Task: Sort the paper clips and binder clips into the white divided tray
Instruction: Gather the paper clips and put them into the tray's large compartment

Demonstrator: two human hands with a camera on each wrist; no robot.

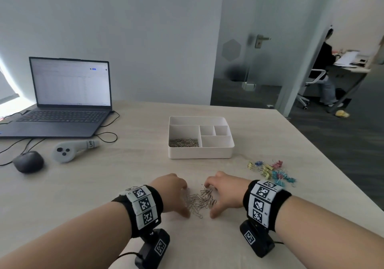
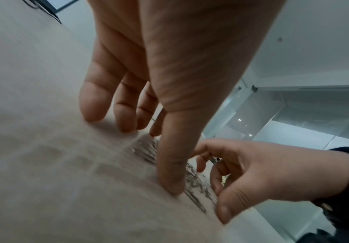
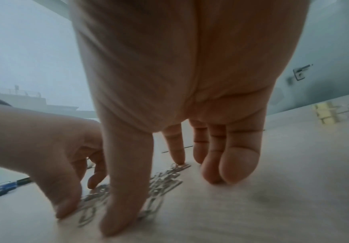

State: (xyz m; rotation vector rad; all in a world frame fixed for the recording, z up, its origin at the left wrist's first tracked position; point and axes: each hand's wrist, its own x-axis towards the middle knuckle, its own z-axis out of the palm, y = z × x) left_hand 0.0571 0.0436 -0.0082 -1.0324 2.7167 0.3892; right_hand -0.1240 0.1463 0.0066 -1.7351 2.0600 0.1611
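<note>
A loose pile of silver paper clips (image 1: 198, 200) lies on the table between my two hands. My left hand (image 1: 176, 196) stands at the pile's left side, thumb and straight fingertips (image 2: 125, 125) on the tabletop. My right hand (image 1: 216, 199) mirrors it on the right, its fingertips (image 3: 231, 176) down on the table beside the clips (image 3: 161, 184). Neither hand holds anything. The white divided tray (image 1: 199, 154) sits farther back, with paper clips (image 1: 184, 143) in its large left compartment. Coloured binder clips (image 1: 272, 172) lie in a heap to the right.
An open laptop (image 1: 64, 102), a black mouse (image 1: 28, 161), a grey controller (image 1: 70, 149) and cables occupy the left of the table. A blue pen (image 3: 1, 189) lies beyond my left hand. The table's right edge runs close to the binder clips.
</note>
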